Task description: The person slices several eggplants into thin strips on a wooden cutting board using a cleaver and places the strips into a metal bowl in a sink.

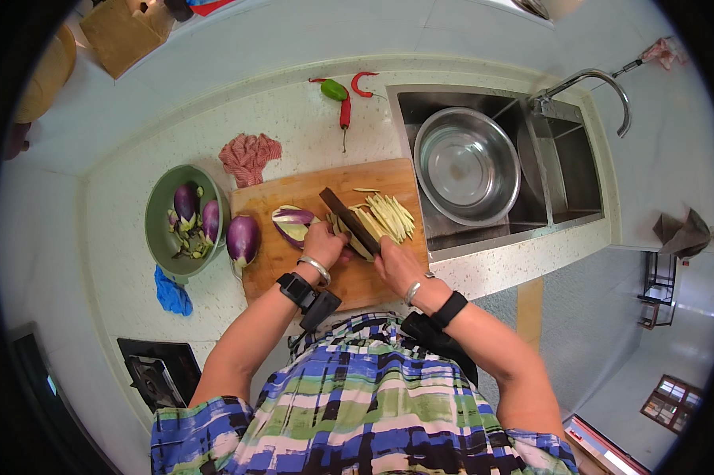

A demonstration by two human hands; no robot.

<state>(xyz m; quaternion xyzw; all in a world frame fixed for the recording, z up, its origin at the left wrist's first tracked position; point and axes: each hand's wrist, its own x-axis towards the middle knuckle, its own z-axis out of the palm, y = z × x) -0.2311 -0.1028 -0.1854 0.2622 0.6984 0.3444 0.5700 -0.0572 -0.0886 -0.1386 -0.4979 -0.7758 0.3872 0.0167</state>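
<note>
Holding both elbows bent outward, with left forearm [252, 340] slanting up to the right and right forearm [483, 332] up to the left. Curling fingers of left hand [323, 244]; gripping with right hand [396, 267], back uppermost. Bringing hands near each other, wrists farther apart.

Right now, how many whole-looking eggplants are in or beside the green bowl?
3: one eggplant at the left edge of the cutting board and two eggplants in the green bowl; others may be hidden.
</note>
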